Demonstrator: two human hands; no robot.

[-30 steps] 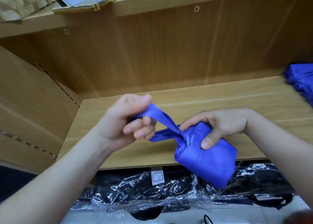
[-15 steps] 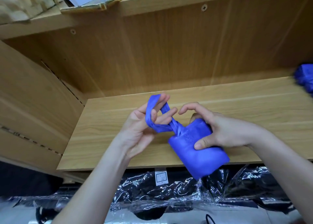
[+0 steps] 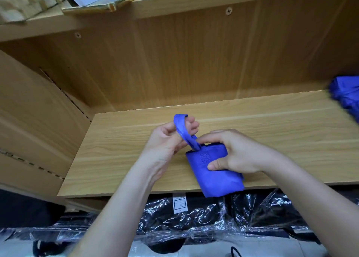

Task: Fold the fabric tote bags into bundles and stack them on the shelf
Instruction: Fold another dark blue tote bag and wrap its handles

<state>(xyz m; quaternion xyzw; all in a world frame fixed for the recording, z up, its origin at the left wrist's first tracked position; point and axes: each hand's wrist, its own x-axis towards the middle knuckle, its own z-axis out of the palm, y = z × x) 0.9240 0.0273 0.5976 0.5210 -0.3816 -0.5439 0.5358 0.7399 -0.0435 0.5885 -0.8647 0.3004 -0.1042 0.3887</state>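
Both forearms run up from the bottom of the frame and meet at centre. We note the left hand point(image 3: 167, 140) with its palm turned toward us, fingers curled, and the blue strap point(image 3: 179, 124) looped over them. The right hand point(image 3: 239, 152) is palm down, thumb and fingers clamped on the folded blue tote bundle point(image 3: 217, 177). The bundle sits at centre, overhanging the front edge of the wooden shelf point(image 3: 120, 155); we cannot tell whether it rests on it. More blue fabric point(image 3: 347, 93) lies at the right edge of the frame, and black plastic-wrapped packs point(image 3: 194, 218) run along the bottom.
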